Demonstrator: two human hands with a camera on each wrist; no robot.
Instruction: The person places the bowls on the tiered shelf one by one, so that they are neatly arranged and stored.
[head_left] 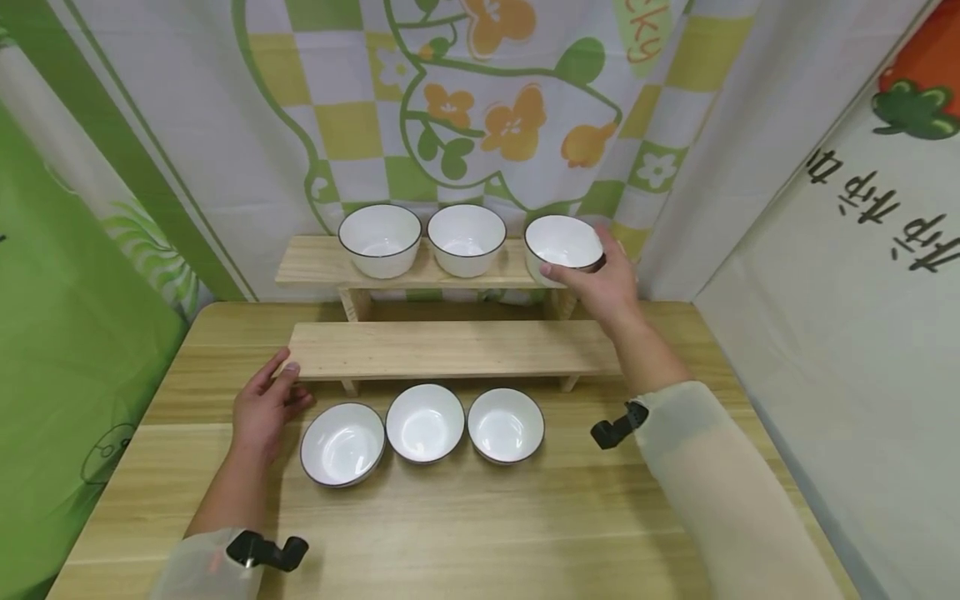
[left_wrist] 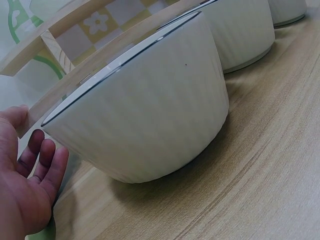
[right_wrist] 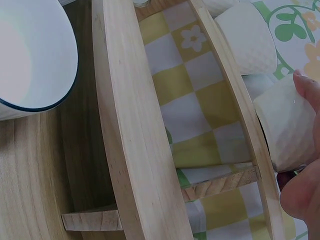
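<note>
The place is a curtained nook: a white fabric curtain with green-and-yellow checks and orange flowers [head_left: 517,125], a bright green cloth [head_left: 67,350] and a white lettered sheet [head_left: 847,283] border a pale wood-grain table [head_left: 480,533].

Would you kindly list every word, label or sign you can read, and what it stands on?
"cky", on the back curtain; cut off at the picture's top.
"柿柿", as it seems at this slant, on the right curtain; a character beside it, at the fold, is unreadable.
No text shows on the bowls or shelves.
</note>
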